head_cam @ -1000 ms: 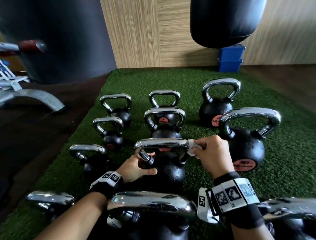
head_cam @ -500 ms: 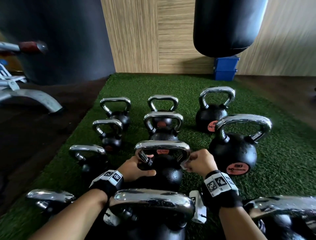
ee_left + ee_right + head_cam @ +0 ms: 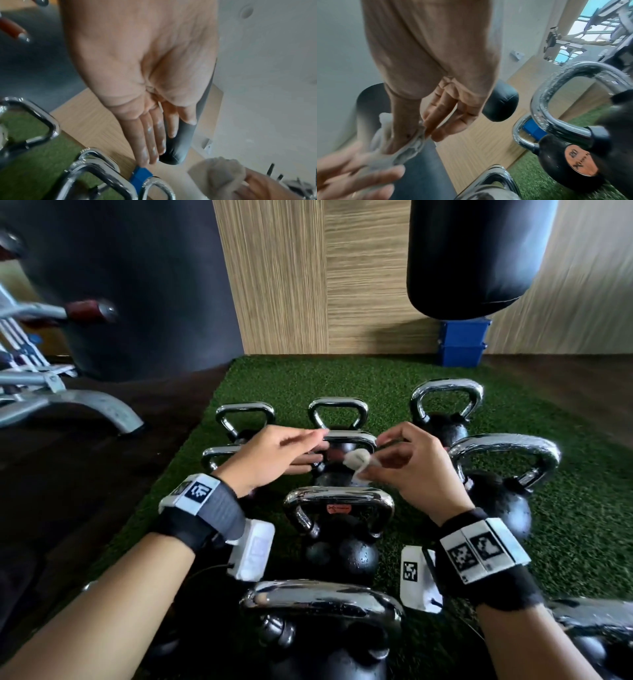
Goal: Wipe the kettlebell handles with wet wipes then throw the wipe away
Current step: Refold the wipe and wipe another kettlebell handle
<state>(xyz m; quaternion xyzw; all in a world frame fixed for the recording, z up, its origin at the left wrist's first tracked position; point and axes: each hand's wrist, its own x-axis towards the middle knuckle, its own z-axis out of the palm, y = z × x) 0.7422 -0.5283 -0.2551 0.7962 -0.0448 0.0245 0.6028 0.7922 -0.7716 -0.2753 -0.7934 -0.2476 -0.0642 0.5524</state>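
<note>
Right hand (image 3: 407, 463) pinches the crumpled white wet wipe (image 3: 358, 459); left hand (image 3: 274, 460), fingers spread, should help refold it before the next chrome kettlebell handle (image 3: 339, 497)

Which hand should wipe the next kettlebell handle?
Right, probably. The right hand already pinches the wet wipe just above the next kettlebell handle. The left hand is open with straight fingers, holds nothing, and suits steadying.
</note>
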